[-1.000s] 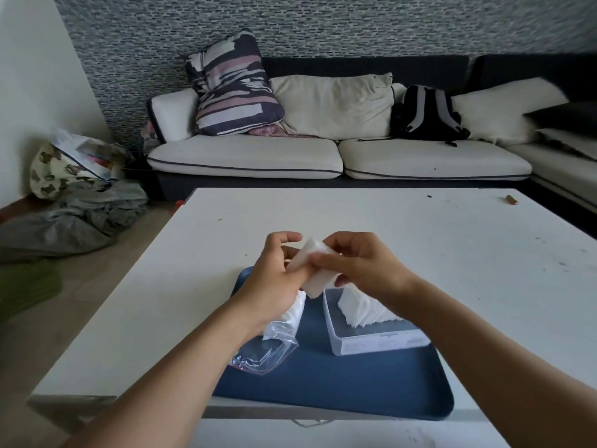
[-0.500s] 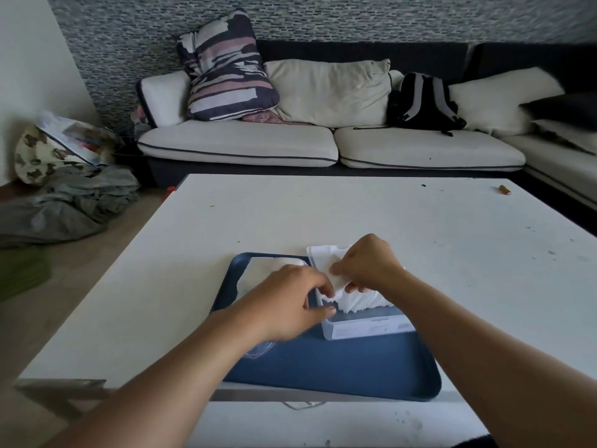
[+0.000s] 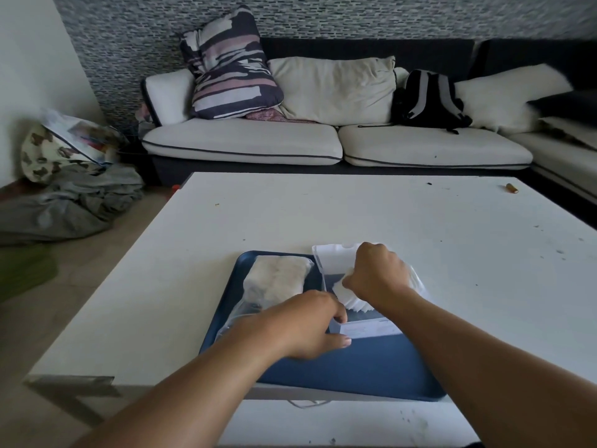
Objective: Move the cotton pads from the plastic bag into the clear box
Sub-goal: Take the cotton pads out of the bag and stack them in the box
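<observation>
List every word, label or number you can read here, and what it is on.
None can be read.
White label on the clear box: print too small and blurred.
Printed bag on the floor by the sofa: colours only, no legible text.
Plastic bag of cotton pads: no print visible.

white table (image 3: 355, 221), blue tray (image 3: 371, 367), sofa (image 3: 258, 143), black backpack (image 3: 426, 98)

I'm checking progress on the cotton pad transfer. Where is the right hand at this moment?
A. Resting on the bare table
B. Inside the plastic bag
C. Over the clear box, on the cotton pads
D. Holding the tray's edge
C: the right hand is down in the clear box, fingers curled on the cotton pads.
</observation>
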